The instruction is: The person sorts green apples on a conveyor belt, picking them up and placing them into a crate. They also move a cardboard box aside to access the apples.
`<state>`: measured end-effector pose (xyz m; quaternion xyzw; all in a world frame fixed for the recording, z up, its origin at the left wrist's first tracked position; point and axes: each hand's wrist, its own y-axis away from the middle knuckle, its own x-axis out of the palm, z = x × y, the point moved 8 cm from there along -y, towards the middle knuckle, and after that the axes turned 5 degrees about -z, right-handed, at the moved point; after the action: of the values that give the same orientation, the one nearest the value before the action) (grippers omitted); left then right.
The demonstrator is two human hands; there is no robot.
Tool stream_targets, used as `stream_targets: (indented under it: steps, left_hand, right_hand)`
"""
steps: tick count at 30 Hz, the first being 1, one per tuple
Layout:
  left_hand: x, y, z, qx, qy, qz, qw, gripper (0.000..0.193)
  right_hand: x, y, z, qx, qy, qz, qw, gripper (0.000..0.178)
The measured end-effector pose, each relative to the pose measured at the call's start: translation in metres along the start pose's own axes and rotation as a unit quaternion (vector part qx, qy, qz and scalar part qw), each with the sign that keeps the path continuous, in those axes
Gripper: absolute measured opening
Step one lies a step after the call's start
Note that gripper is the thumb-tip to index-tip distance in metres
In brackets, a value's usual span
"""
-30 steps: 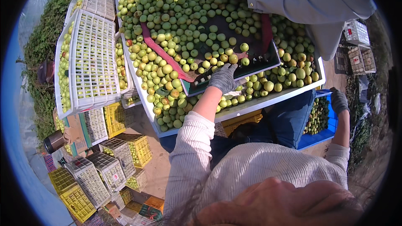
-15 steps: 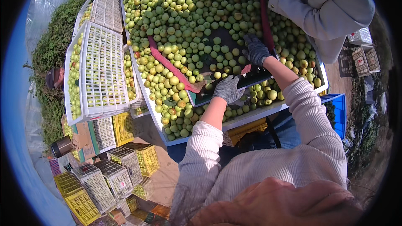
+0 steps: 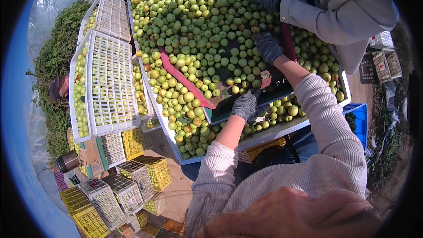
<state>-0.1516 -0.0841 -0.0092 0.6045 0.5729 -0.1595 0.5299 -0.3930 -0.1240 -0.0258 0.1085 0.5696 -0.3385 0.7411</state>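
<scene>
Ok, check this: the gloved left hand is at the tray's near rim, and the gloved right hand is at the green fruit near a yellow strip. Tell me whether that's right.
Not quite: the strip near the gloved right hand is red, not yellow, as the head view shows. The rest stands.

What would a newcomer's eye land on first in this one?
Green fruit heaped across the upper middle. Next, the wearer's gloved left hand at the near rim of the green tray and gloved right hand among the fruit, beside a red strip. Large white crates stand left of the heap.
</scene>
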Motion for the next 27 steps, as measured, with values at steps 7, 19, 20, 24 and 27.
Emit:
stream_targets:
  steps: [7,19,20,24,27]
  left_hand:
    - [-0.002,0.003,-0.002,-0.017,-0.026,0.006,1.000,0.072]
    - [0.002,0.000,0.001,0.002,-0.042,0.012,0.999,0.081]
    - [0.003,0.000,0.001,-0.001,-0.030,0.009,1.000,0.082]
    - [0.005,-0.001,0.002,0.000,-0.014,0.002,1.000,0.087]
    - [0.000,-0.001,0.000,0.026,-0.014,-0.010,1.000,0.086]
  right_hand:
    - [0.007,0.063,0.080,-0.116,0.017,0.128,0.985,0.031]
    - [-0.014,0.030,0.072,-0.021,-0.110,0.097,0.989,0.023]
    - [-0.022,0.019,0.057,0.004,-0.131,0.022,0.991,0.025]
    - [-0.015,0.019,0.051,-0.072,-0.068,-0.047,0.994,0.033]
    - [0.006,0.048,0.080,-0.084,-0.142,0.089,0.982,0.038]
